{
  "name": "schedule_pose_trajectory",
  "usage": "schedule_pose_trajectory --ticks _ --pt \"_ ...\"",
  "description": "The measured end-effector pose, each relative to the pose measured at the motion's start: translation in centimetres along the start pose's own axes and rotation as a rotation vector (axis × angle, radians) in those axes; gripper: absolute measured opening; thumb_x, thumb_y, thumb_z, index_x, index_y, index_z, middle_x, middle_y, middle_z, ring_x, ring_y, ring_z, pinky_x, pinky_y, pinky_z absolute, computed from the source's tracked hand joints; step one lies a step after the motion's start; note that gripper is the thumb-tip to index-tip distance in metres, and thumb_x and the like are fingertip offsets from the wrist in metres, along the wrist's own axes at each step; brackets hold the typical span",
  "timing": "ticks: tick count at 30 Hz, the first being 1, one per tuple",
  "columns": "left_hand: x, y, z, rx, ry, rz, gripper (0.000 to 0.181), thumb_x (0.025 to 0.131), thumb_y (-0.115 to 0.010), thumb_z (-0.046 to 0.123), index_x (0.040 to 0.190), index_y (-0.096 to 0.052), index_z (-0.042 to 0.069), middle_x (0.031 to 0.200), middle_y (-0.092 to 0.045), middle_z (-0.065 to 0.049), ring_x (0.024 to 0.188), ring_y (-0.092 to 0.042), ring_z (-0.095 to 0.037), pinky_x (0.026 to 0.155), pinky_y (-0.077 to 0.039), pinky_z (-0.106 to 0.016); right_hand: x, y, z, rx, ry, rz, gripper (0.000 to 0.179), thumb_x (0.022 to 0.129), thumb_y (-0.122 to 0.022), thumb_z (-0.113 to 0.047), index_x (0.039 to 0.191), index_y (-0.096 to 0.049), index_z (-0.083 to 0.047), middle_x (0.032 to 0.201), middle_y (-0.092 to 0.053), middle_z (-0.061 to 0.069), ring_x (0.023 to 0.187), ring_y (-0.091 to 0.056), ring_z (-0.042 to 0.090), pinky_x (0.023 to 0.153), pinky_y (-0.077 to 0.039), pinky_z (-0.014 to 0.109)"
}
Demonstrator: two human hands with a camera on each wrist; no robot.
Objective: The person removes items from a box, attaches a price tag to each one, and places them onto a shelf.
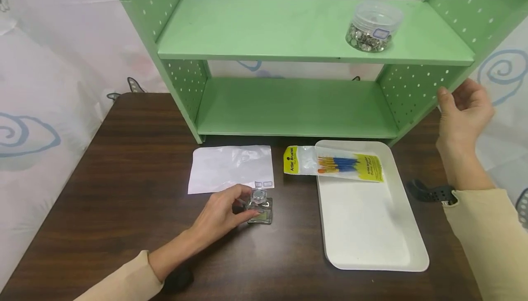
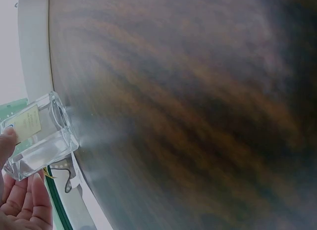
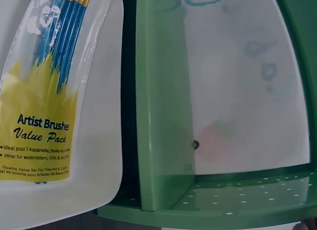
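Observation:
My left hand (image 1: 224,211) pinches a small square glass perfume bottle (image 1: 261,214) with a clear stopper, thumb on its front and fingers behind it. The left wrist view shows a pale yellow label on the bottle (image 2: 44,131). It stands on or just over the dark table, by the lower right corner of a white paper sheet (image 1: 231,166). My right hand (image 1: 466,113) is raised beside the green shelf's right side panel (image 1: 412,90), thumb near its front edge and fingers loosely curled. Nothing shows in that hand; whether it touches the panel I cannot tell.
A white tray (image 1: 367,227) lies before the shelf, with a pack of artist brushes (image 1: 342,163) across its far end and over its left rim. On the upper shelf board (image 1: 264,26) a clear lidded jar (image 1: 373,28) holds small metal pieces. The paper carries small labels.

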State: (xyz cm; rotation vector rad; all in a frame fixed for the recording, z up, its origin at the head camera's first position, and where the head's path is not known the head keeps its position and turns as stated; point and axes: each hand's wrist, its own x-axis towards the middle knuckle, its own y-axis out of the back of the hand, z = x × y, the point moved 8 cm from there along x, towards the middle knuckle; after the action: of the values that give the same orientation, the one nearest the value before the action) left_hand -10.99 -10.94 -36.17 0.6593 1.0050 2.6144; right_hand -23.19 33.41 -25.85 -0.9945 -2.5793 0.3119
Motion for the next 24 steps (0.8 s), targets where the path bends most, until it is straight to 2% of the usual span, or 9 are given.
schedule_pose_trajectory --ticks 9,16,24 --pt "0.17 -0.26 -0.46 -0.037 0.024 -0.031 0.034 0.07 -0.083 0.019 0.097 -0.067 0.008 0.089 -0.069 0.003 0.074 -0.064 -0.006 0.066 -0.053 -0.021 0.1 0.34 1.03 -0.031 -0.018 0.0 0.016 0.079 -0.062 0.012 0.088 -0.07 0.001 0.079 -0.068 0.004 0.07 -0.054 0.01 0.066 -0.041 0.02" --pt "0.28 -0.39 -0.69 -0.047 0.054 -0.06 0.033 0.07 -0.083 0.018 0.097 -0.067 0.008 0.087 -0.068 0.003 0.074 -0.062 -0.006 0.067 -0.053 -0.023 0.19 0.4 0.9 -0.03 -0.03 -0.001 0.013 0.079 -0.063 0.011 0.085 -0.069 0.001 0.073 -0.066 0.003 0.063 -0.051 0.009 0.056 -0.041 0.016" --pt "0.31 -0.63 -0.69 -0.141 0.075 -0.096 0.031 0.071 -0.082 0.013 0.096 -0.066 0.005 0.088 -0.068 0.0 0.076 -0.064 -0.006 0.068 -0.054 -0.019 0.27 0.47 0.96 -0.077 -0.007 -0.014 0.014 0.08 -0.064 0.009 0.084 -0.071 -0.003 0.071 -0.066 -0.001 0.062 -0.05 0.008 0.057 -0.04 0.015"
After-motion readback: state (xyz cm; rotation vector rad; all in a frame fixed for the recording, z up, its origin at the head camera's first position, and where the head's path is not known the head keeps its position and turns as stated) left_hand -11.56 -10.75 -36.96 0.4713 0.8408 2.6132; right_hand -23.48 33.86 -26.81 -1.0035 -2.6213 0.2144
